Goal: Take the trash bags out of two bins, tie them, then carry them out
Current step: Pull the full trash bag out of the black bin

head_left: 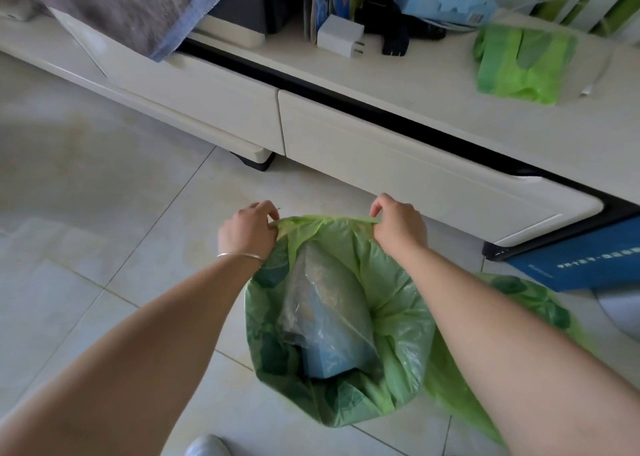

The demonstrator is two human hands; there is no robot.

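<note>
Head view, one moment. Translucent light-green plastic trash bag (398, 334) stood on the pale tiled floor (104, 196) in front of a low cream TV cabinet (381, 150), mouth open w/ a crumpled clear-and-blue plastic wrapper (325, 317) inside; no bin was discernible around it, so the bag was prob. already lifted out. Left hand (247, 232) and right hand (398, 223) were each pinched shut on the far rim of the bag, thumb against fingers, the rim stretched taut between them. A second green plastic bag (533, 303) lay just beside it to the right, partly hidden by the right forearm; whether tied, cannot tell. A folded spare green bag (519, 60) sat on the cabinet top.

Step in hand (judged): gathering the mouth, i.e. start of tying. Next move would call for bringing the two pinched sections together, crossing them over the contents and knotting, w/o tearing the thin film or letting the wrapper spill.
</note>
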